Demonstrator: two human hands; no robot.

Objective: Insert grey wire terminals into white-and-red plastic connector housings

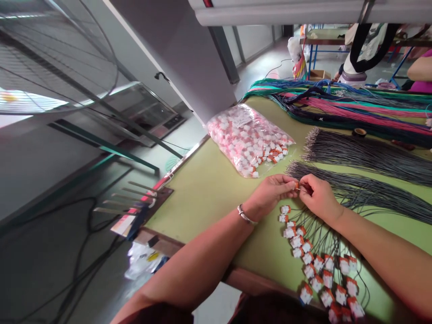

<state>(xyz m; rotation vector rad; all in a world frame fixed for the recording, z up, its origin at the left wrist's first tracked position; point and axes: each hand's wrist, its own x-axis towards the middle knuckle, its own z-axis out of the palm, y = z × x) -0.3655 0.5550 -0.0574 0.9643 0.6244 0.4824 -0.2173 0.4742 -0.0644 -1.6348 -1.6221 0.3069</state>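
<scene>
My left hand (277,191) pinches a small orange-and-white connector (296,185) over the green tabletop. Close against it, my right hand (317,194) has its fingers pressed together at the connector, on what seems to be the tip of a thin dark wire, mostly hidden by the fingers. Below my hands lie several white-and-orange connectors (308,258) with dark wires attached. Just behind my right hand is a bundle of dark wires (357,189) with bare metal ends. A clear plastic bag (248,135) full of similar connectors rests beyond my left hand, its near end open.
A second dark wire bundle (367,150) and a roll of black tape (359,132) lie further back. Blue, green and pink cables (337,101) cross the far table. A pronged metal rack (135,202) sits at the left edge; a wire-guarded fan (57,58) stands at upper left.
</scene>
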